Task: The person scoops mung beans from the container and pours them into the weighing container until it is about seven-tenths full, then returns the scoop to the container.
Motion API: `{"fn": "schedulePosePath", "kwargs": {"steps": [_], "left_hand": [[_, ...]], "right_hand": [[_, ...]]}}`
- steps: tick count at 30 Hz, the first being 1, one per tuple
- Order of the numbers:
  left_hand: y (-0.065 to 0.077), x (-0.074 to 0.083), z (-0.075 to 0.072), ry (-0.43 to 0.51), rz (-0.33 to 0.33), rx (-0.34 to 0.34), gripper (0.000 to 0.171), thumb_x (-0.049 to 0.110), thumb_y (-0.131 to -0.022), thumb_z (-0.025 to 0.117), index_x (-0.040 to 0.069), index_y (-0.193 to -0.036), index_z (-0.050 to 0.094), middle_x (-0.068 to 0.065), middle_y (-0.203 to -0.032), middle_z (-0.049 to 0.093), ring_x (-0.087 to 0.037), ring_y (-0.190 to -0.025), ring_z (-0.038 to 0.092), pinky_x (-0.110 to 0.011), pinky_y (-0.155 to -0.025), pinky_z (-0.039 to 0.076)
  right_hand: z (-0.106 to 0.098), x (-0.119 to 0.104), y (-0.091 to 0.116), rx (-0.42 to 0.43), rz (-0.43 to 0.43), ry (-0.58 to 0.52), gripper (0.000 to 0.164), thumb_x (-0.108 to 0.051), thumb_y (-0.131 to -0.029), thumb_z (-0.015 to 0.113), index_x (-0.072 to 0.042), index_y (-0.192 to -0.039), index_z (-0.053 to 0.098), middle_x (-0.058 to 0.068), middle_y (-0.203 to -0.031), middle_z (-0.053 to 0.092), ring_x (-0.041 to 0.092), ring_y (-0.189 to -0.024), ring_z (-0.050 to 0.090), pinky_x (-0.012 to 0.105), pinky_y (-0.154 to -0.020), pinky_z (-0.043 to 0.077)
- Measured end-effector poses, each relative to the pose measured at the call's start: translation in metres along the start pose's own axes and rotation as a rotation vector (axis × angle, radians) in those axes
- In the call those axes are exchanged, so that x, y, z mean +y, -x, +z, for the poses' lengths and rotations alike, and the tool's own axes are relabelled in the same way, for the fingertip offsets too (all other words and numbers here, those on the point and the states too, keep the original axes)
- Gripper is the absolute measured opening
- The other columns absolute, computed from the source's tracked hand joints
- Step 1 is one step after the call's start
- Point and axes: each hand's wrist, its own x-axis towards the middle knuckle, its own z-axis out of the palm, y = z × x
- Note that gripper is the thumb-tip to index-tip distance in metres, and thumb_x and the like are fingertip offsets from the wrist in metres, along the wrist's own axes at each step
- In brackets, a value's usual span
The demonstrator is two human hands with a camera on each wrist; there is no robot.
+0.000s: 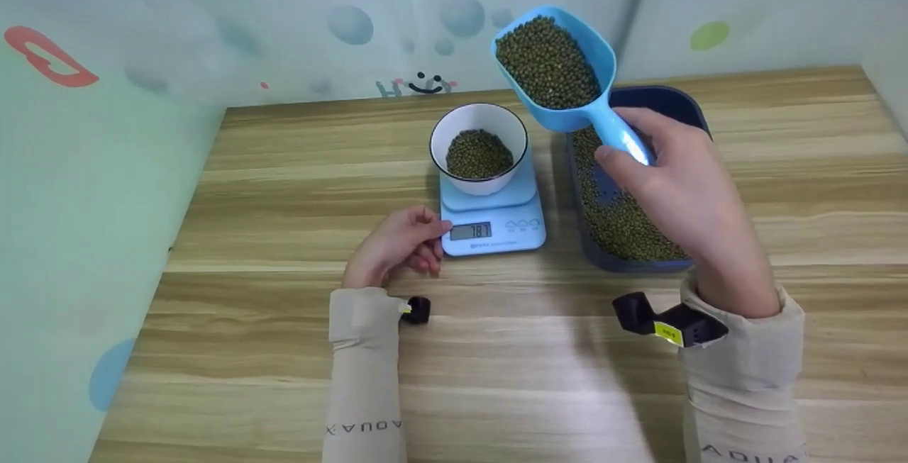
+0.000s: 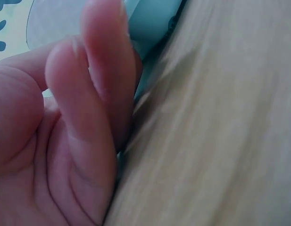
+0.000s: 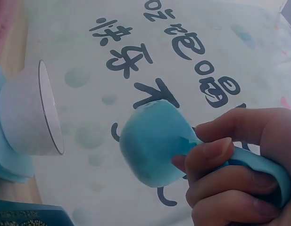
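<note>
My right hand [image 1: 691, 179] grips the handle of a light blue scoop [image 1: 564, 120], heaped with small green beans [image 1: 545, 62]. It is raised to the right of a white bowl [image 1: 482, 185] with a dark rim. In the right wrist view the scoop's rounded underside [image 3: 152, 146] shows, fingers wrapped round the handle. The bowl, with green beans [image 1: 479, 154] inside, stands on a light blue kitchen scale [image 1: 496, 242] reading about 78.7. My left hand [image 1: 401, 240] rests at the scale's left edge, a fingertip touching it beside the display, the other fingers loosely bent.
A dark blue bin [image 1: 660, 103] partly filled with beans stands right of the scale, below my right hand. A printed curtain [image 1: 284, 45] hangs behind the wooden table [image 1: 298, 165]. Wrist cameras [image 1: 418, 310] sit on both sleeves.
</note>
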Motion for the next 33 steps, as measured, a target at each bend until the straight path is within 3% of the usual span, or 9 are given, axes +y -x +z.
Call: {"fn": "schedulePosePath", "kwargs": {"steps": [4, 8, 14, 21, 33], "left_hand": [[0.001, 0.000, -0.001, -0.012, -0.008, 0.002, 0.027, 0.028, -0.085, 0.061, 0.003, -0.093, 0.052, -0.013, -0.072, 0.059, -0.021, -0.052, 0.060, -0.028, -0.047, 0.051], [0.002, 0.000, -0.001, -0.015, -0.015, 0.006, 0.028, 0.029, -0.085, 0.061, 0.003, -0.093, 0.052, -0.013, -0.072, 0.059, -0.022, -0.053, 0.060, -0.029, -0.048, 0.051], [0.001, -0.001, -0.001, -0.005, -0.009, 0.007, 0.029, 0.029, -0.084, 0.062, 0.003, -0.093, 0.052, -0.014, -0.073, 0.059, -0.022, -0.053, 0.060, -0.031, -0.049, 0.052], [0.001, 0.000, 0.000, 0.002, -0.003, 0.008, 0.030, 0.029, -0.084, 0.062, 0.003, -0.092, 0.051, -0.013, -0.070, 0.059, -0.021, -0.051, 0.059, -0.028, -0.046, 0.050], [0.001, 0.000, -0.001, -0.007, -0.015, 0.012, 0.032, 0.030, -0.083, 0.063, 0.003, -0.094, 0.051, -0.014, -0.072, 0.059, -0.022, -0.053, 0.060, -0.029, -0.048, 0.051]], "right_hand": [[0.001, 0.001, -0.002, -0.013, 0.011, 0.005, 0.033, -0.017, -0.086, 0.051, -0.016, -0.118, 0.056, 0.006, -0.078, 0.056, 0.018, -0.064, 0.049, 0.028, -0.054, 0.040], [0.003, 0.001, -0.004, -0.046, 0.034, 0.020, 0.037, -0.014, -0.084, 0.049, -0.016, -0.121, 0.054, 0.005, -0.082, 0.055, 0.018, -0.062, 0.050, 0.027, -0.052, 0.041], [0.005, 0.003, -0.006, -0.069, 0.048, 0.082, 0.040, -0.013, -0.083, 0.048, -0.016, -0.123, 0.053, 0.004, -0.084, 0.057, 0.017, -0.063, 0.053, 0.027, -0.052, 0.041], [0.010, 0.006, -0.008, -0.065, 0.016, 0.123, 0.035, -0.011, -0.081, 0.049, -0.020, -0.114, 0.058, 0.003, -0.076, 0.059, 0.016, -0.066, 0.048, 0.029, -0.058, 0.037], [0.015, 0.006, -0.010, -0.099, 0.033, 0.156, 0.043, -0.016, -0.085, 0.050, -0.016, -0.128, 0.049, 0.008, -0.102, 0.058, 0.020, -0.073, 0.054, 0.033, -0.062, 0.040]]}}
